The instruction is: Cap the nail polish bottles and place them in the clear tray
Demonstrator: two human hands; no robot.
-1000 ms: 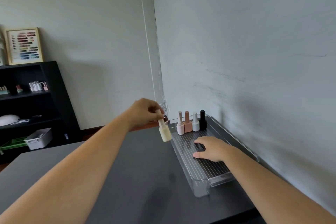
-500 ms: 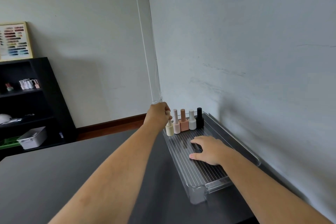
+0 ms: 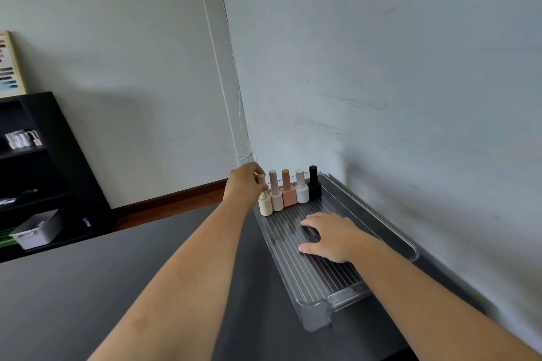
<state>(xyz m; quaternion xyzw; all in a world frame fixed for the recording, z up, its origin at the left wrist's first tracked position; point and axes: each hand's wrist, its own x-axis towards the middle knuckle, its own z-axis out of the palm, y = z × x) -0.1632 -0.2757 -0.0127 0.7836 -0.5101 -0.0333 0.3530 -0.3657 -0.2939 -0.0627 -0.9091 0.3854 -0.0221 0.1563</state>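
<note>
A clear ribbed tray [image 3: 407, 246] lies on the dark table against the right wall. At its far end several capped nail polish bottles stand in a row: cream [image 3: 265, 204], pale pink [image 3: 275, 196], peach [image 3: 288, 193], white [image 3: 302, 192] and black [image 3: 314, 184]. My left hand [image 3: 245, 186] reaches to the far left corner of the tray, its fingertips pinching the cap of the cream bottle, which stands upright on the tray floor. My right hand [image 3: 330, 236] rests flat, fingers spread, on the middle of the tray floor.
The dark table [image 3: 88, 302] stretches to the left of the tray. A black shelf unit [image 3: 58, 155] stands at the far left with small bottles and a white bin [image 3: 38, 233]. Grey walls meet in a corner behind the tray.
My left hand carried the cream bottle from above the table into the tray and set it down at the left end of the row. My right hand stayed on the tray floor.
</note>
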